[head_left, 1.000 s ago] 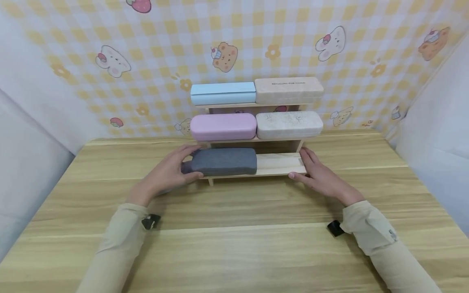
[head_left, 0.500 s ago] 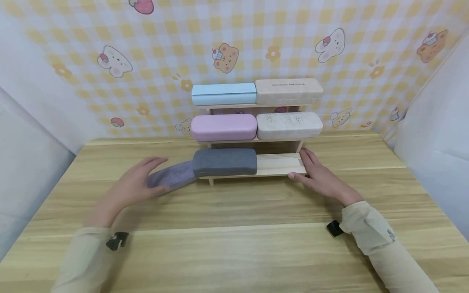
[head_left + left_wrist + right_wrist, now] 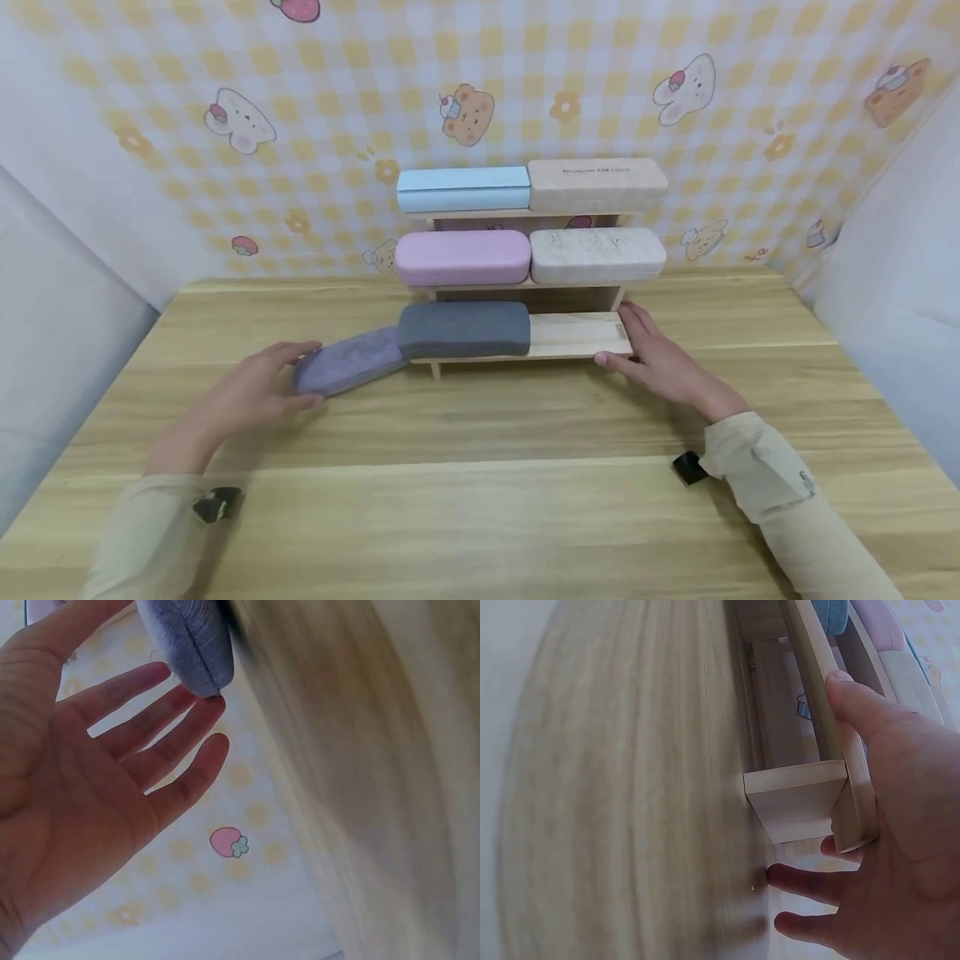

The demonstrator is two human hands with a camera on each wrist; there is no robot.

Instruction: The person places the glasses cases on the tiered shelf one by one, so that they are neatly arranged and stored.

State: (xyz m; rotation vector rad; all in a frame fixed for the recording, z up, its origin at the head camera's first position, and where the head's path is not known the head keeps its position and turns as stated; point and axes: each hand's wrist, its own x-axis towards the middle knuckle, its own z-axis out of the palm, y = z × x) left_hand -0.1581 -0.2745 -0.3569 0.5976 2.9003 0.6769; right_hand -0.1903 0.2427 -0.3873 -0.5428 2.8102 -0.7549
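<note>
My left hand (image 3: 251,392) is at the outer end of a purple-grey glasses case (image 3: 348,362), its thumb on the near side and fingers on the far side. In the left wrist view, the fingers look nearly straight, with fingertips at the case's end. That case lies slanted on the table, its inner end against a dark grey glasses case (image 3: 463,329) on the bottom step of a wooden tiered stand (image 3: 577,335). My right hand (image 3: 663,362) holds the right end of that step, thumb on the front edge and fingers behind.
A light blue case (image 3: 463,190) and a beige case (image 3: 597,185) stand on the top step. Pink (image 3: 463,258) and cream (image 3: 597,255) cases fill the middle one. Behind the wooden table (image 3: 480,517) hangs a checked cloth (image 3: 330,125).
My left hand has moved left and toward me from beside the dark grey case, along the purple-grey case to its outer end. My right hand stays on the stand.
</note>
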